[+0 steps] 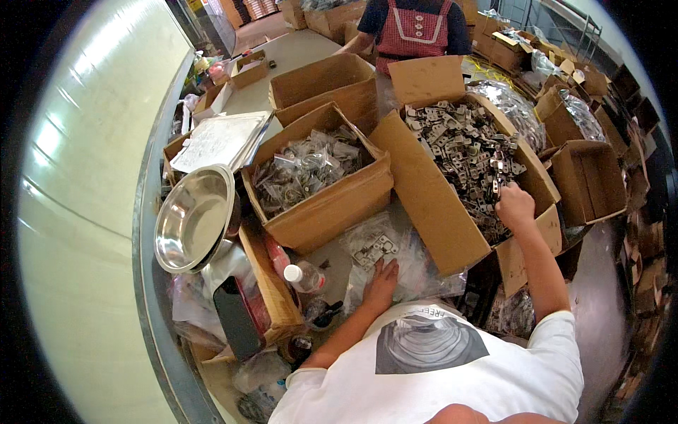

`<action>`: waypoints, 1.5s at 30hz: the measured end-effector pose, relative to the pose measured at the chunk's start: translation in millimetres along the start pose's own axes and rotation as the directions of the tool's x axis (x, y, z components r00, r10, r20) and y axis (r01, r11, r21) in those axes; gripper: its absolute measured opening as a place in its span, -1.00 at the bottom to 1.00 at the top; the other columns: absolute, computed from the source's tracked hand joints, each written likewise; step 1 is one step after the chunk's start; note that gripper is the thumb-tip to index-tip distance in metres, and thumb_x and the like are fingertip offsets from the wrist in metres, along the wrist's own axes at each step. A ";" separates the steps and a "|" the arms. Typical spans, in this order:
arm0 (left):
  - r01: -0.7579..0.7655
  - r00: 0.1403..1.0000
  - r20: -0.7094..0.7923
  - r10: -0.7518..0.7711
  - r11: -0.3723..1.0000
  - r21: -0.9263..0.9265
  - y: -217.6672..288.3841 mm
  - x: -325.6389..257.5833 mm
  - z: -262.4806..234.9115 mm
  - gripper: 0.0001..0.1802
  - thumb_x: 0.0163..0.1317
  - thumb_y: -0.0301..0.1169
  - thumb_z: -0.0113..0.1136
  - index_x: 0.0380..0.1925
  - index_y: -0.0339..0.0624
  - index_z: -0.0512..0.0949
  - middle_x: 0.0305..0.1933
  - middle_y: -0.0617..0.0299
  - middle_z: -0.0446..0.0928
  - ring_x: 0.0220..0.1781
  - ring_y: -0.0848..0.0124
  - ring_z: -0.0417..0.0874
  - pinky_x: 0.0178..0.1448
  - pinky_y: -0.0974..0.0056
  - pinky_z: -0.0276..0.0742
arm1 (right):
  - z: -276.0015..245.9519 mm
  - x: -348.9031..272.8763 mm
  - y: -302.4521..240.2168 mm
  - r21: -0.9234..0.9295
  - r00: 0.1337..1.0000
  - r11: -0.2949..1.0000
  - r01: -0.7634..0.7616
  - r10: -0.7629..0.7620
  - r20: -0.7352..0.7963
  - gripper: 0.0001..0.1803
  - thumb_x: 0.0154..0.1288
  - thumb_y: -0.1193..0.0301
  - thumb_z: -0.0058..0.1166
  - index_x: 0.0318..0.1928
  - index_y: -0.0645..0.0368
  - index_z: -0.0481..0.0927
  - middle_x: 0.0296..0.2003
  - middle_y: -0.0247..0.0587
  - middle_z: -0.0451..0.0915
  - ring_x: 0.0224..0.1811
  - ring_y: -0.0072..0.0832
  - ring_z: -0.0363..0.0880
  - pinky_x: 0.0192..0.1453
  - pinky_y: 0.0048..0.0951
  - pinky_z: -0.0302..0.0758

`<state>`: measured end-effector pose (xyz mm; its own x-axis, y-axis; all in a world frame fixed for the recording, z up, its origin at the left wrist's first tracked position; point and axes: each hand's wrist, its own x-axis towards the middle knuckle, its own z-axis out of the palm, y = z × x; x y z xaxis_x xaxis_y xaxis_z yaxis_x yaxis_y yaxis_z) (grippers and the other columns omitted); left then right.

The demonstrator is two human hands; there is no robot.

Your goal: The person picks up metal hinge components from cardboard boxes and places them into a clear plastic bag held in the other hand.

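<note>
My right hand [516,206] reaches over the near right side of an open cardboard box [441,205]. Its fingers are curled in at a small metal bracket on the edge of a heap of metal brackets [459,148]; the fingertips are partly hidden. Lower down, my left hand [381,285] lies with fingers stretched out on clear plastic bags [417,272]. Just beyond its fingertips are flat metal plates with cut-outs [376,249], on or inside the plastic; I cannot tell which.
Left of the bracket box, another carton [325,208] holds small bagged parts. A steel bowl [194,219], papers [222,139], a phone [238,318] and a white-capped bottle [304,278] crowd the left side. Across the table stands a person in a red checked apron [415,32].
</note>
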<state>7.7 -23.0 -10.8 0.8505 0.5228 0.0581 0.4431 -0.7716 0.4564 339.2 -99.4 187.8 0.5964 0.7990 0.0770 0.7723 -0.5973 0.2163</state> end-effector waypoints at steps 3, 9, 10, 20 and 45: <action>0.035 0.999 -0.039 -0.036 0.999 -0.022 -2.3 0.7 6.1 -0.44 0.09 -0.63 -0.08 0.18 -0.26 0.31 0.30 0.09 0.27 0.35 -0.03 0.23 0.29 0.11 0.35 | -44.9 -25.1 -6.4 0.307 0.982 0.950 -0.060 0.111 -0.154 -0.86 0.11 0.39 0.12 -0.39 0.21 0.52 -0.35 -0.13 0.48 -0.36 -0.29 0.56 -0.31 -0.22 0.46; 0.127 0.969 -0.143 -0.200 0.904 -0.408 -6.5 -1.4 5.6 -0.41 0.02 -0.63 0.04 0.17 -0.31 0.34 0.29 -0.03 0.30 0.31 0.04 0.31 0.32 0.18 0.30 | -41.2 -86.7 -51.9 0.987 0.958 0.132 -0.090 -0.259 0.122 -0.84 0.12 0.42 0.08 -0.43 0.28 0.47 -0.49 -0.34 0.40 -0.48 -0.59 0.39 -0.43 -0.49 0.35; 0.162 0.959 -0.133 -0.252 0.867 -0.471 -3.3 -0.7 1.2 -0.39 0.00 -0.63 0.07 0.17 -0.31 0.34 0.29 -0.05 0.30 0.31 0.05 0.32 0.33 0.20 0.28 | -36.4 -97.3 -70.8 0.972 0.907 0.062 -0.225 -0.350 0.233 -0.83 0.12 0.42 0.08 -0.42 0.29 0.48 -0.49 -0.35 0.43 -0.48 -0.61 0.39 -0.44 -0.52 0.34; 0.035 0.975 -0.193 -0.112 0.931 -0.364 2.5 5.6 2.2 -0.20 -0.13 -0.67 0.20 0.24 -0.24 0.25 0.36 -0.05 0.21 0.37 0.01 0.23 0.37 0.14 0.22 | 99.3 -133.8 -169.2 0.627 0.724 -0.363 -0.690 -0.367 0.584 -0.86 0.28 0.43 -0.04 -0.26 0.27 0.41 -0.27 -0.12 0.47 -0.24 -0.37 0.53 -0.15 -0.41 0.55; -0.141 0.990 -0.070 0.123 0.893 -0.428 12.8 -2.8 -4.0 -0.30 -0.01 -0.71 -0.05 0.25 -0.31 0.19 0.36 -0.13 0.11 0.38 -0.10 0.16 0.41 0.10 0.15 | 201.0 -121.0 -197.9 0.844 0.653 0.401 -0.356 -0.540 0.532 -0.63 0.28 0.37 -0.08 0.03 0.30 0.46 -0.11 0.02 0.55 -0.09 -0.11 0.54 0.04 -0.20 0.47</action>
<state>9.9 -32.9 -1.5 0.8764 0.4483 0.1757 0.1547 -0.6076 0.7790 158.2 -91.8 -60.0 0.0885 0.8069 -0.5840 0.2818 -0.5826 -0.7623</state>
